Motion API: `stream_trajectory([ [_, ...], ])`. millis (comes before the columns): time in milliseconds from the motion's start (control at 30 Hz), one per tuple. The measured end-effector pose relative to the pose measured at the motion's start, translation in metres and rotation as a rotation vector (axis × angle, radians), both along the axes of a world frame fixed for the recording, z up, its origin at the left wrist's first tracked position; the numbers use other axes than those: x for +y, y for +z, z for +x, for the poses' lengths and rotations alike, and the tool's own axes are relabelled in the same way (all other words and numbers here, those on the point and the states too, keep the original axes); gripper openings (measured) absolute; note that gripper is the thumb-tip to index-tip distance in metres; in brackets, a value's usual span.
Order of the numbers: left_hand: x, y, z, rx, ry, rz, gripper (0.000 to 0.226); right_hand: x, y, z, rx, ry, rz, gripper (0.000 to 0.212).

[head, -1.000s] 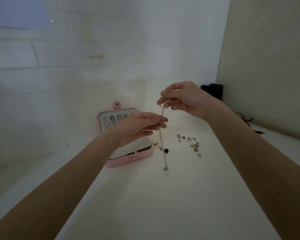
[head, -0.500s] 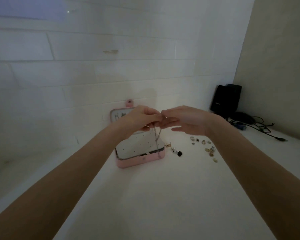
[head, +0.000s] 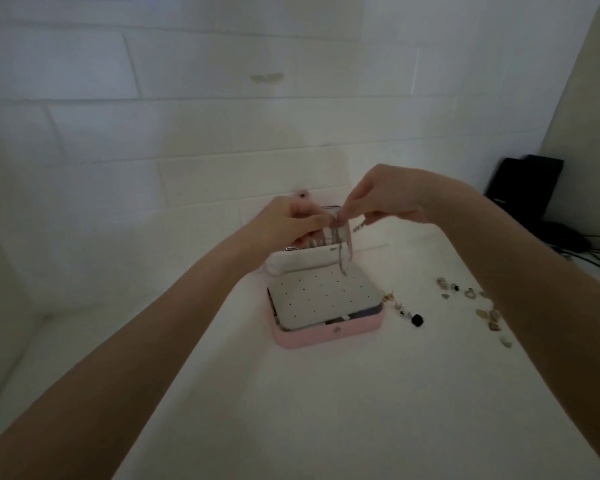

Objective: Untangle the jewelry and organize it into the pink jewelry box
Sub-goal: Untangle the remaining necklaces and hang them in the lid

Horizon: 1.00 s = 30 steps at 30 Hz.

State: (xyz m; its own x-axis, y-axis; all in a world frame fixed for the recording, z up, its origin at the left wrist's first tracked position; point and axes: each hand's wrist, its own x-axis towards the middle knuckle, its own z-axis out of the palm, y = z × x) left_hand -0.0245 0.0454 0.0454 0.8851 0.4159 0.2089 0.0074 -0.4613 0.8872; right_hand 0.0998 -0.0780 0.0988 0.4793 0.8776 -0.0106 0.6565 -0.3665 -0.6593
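Two hands meet above the open lid of the pink jewelry box (head: pixel 329 336), which sits on the white worktop (head: pixel 326 410) close to the tiled wall. Farthest left of the pair, the left hand (head: pixel 284 220) has its fingers curled toward the lid's top edge and appears to pinch one end of a thin chain (head: pixel 342 256); the exact contact is too blurred to be sure. Below it, the lid holds a row of hanging pieces and a pale pouch, and the dotted white panel (head: pixel 323 296) covers the base. Next along, the right hand (head: pixel 385 199) comes down from above with thumb and forefinger pinched on the chain near the same spot, and a short beaded bit (head: pixel 359 226) dangles beside its fingers. From the pinch the chain drops in front of the lid, and its free end reaches the far edge of the dotted panel.

By my judgement the step in hand is hanging this chain on a hook in the lid. That calls for slipping it onto a free hook without snagging its neighbours, then letting go.

Further right, small loose jewelry (head: pixel 478 304) lies scattered on the worktop, still to be sorted. A black device (head: pixel 523 188) with cables stands in the far right corner.
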Motion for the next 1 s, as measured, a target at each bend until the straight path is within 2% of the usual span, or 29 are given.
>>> stream_trajectory([
  [33, 0.006, 0.001, 0.001, 0.001, 0.006, 0.006, 0.015, 0.003, 0.003, 0.003, -0.024, -0.023, 0.065, 0.012],
  [100, 0.018, 0.002, 0.002, 0.018, 0.019, 0.017, 0.018, 0.010, 0.007, 0.010, 0.051, -0.090, 0.299, 0.009],
  [200, 0.028, -0.002, 0.004, 0.016, 0.002, 0.002, 0.019, 0.021, 0.007, 0.019, 0.369, -0.149, 0.690, 0.011],
  [267, 0.034, -0.003, 0.006, -0.015, 0.004, -0.018, 0.020, 0.028, 0.002, 0.021, 0.483, -0.152, 0.802, 0.011],
  [433, 0.045, -0.005, 0.014, -0.024, 0.052, -0.003, 0.013, 0.044, -0.008, 0.026, 0.316, -0.244, 0.707, 0.010],
  [700, 0.052, -0.016, 0.044, -0.090, 0.142, -0.121, 0.013, 0.064, -0.011, 0.037, 0.334, -0.194, 0.598, 0.010],
  [833, 0.056, -0.028, 0.059, -0.084, 0.179, -0.062, 0.011, 0.068, -0.012, 0.048, 0.303, -0.180, 0.534, 0.014],
  [1000, 0.056, -0.041, 0.070, -0.068, 0.164, -0.037, 0.019, 0.071, -0.016, 0.058, 0.290, -0.166, 0.507, 0.013],
])
